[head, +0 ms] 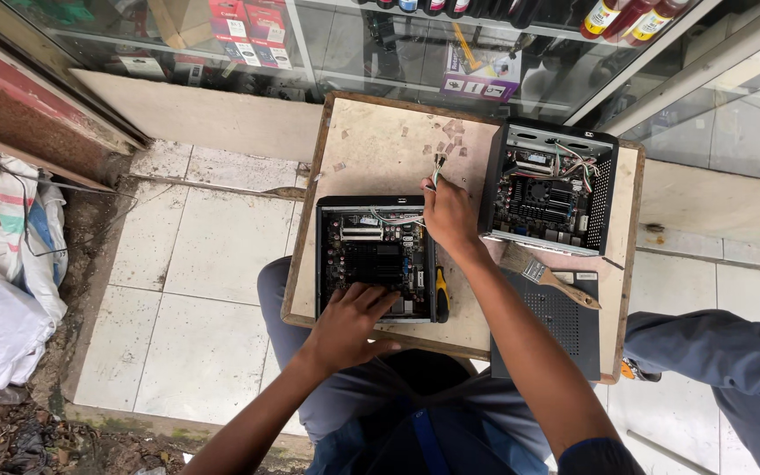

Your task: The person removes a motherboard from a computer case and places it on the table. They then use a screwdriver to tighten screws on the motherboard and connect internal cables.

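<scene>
Right hand (449,214) pinched shut on a thin bundle of coloured wires with a small connector (437,167), lifted above the rear edge of the open black small-form computer case (376,258). Left hand (349,324) rests fingers spread and relaxed on the case's front edge, over the green motherboard, gripping nothing. Yellow-and-black handled screwdriver (441,295) lies along the case's right wall. Case sits on a worn square wooden table (380,141). Second open black computer case (551,187) stands just right of the right hand. Wooden-handled paintbrush (545,275) lies on a flat black perforated metal cover panel (565,325), near the right forearm.
</scene>
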